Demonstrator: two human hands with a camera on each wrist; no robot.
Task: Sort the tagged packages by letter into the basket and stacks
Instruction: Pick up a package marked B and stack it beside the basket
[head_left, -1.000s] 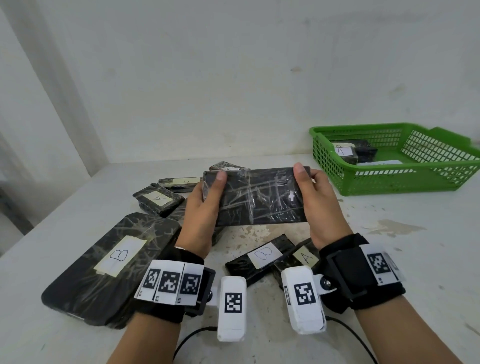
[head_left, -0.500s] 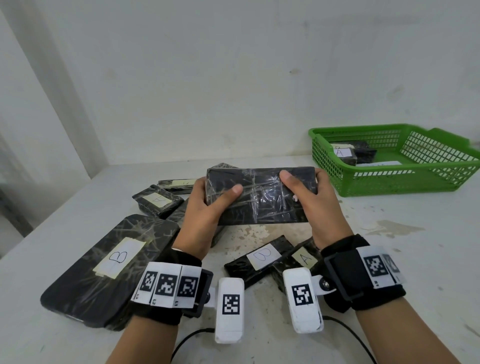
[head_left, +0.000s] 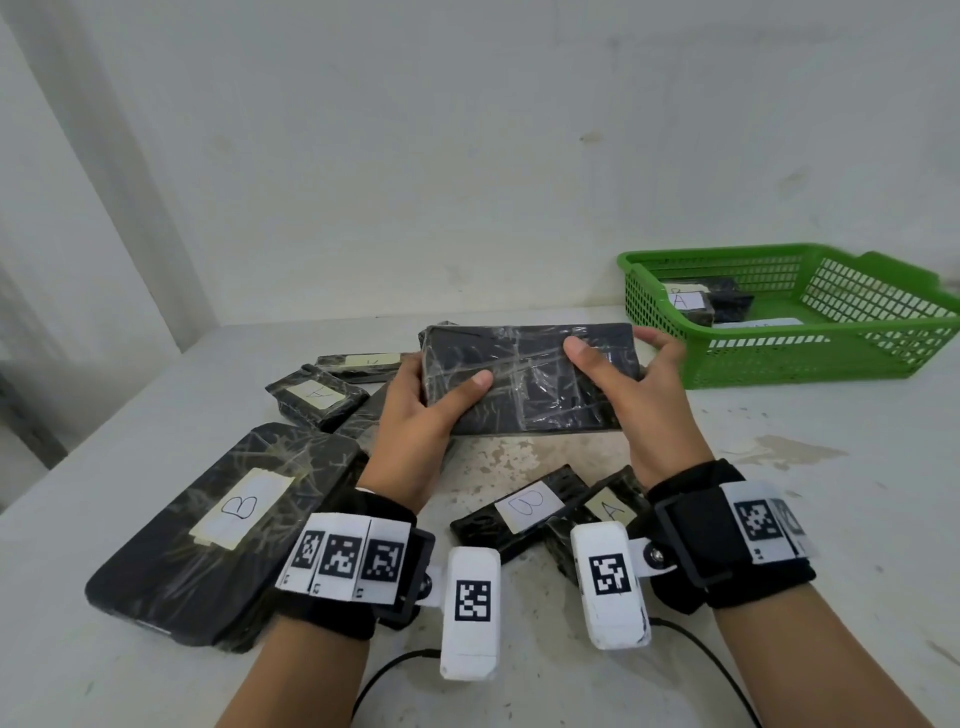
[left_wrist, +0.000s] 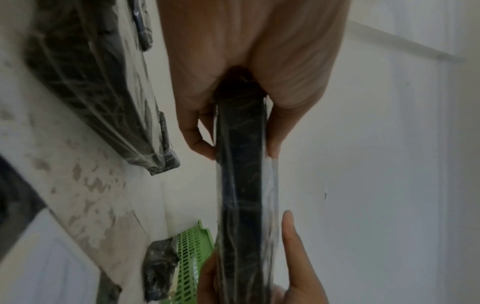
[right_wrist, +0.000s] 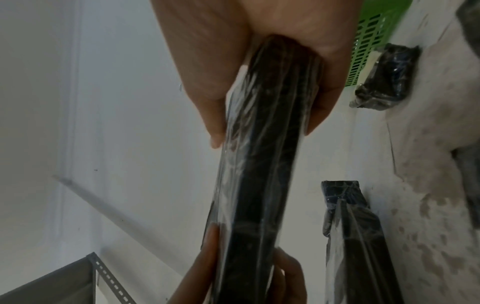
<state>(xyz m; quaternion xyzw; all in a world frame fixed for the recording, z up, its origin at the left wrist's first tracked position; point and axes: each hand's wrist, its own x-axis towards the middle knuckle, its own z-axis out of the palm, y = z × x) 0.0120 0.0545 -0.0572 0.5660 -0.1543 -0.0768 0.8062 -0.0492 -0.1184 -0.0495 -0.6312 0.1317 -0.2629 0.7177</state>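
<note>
A flat black package wrapped in clear film (head_left: 530, 379) is held above the table by both hands, its visible face bare of any tag. My left hand (head_left: 415, 410) grips its left end, thumb on top. My right hand (head_left: 639, 384) grips its right end, thumb on top and fingers behind. Both wrist views show the same package edge-on (left_wrist: 241, 185) (right_wrist: 262, 164), pinched between thumb and fingers. A green basket (head_left: 810, 358) at the back right holds a package tagged A (head_left: 685, 304). A large package tagged B (head_left: 218, 525) lies at the front left.
On the table (head_left: 831, 519) under my hands lie a small package tagged B (head_left: 524, 506) and one tagged A (head_left: 608, 512). More black packages sit behind the left hand, one tagged A (head_left: 317, 397). A white wall stands close behind.
Both thumbs slid from the package's ends onto its upper face, and the package tipped flatter and shifted slightly right.
</note>
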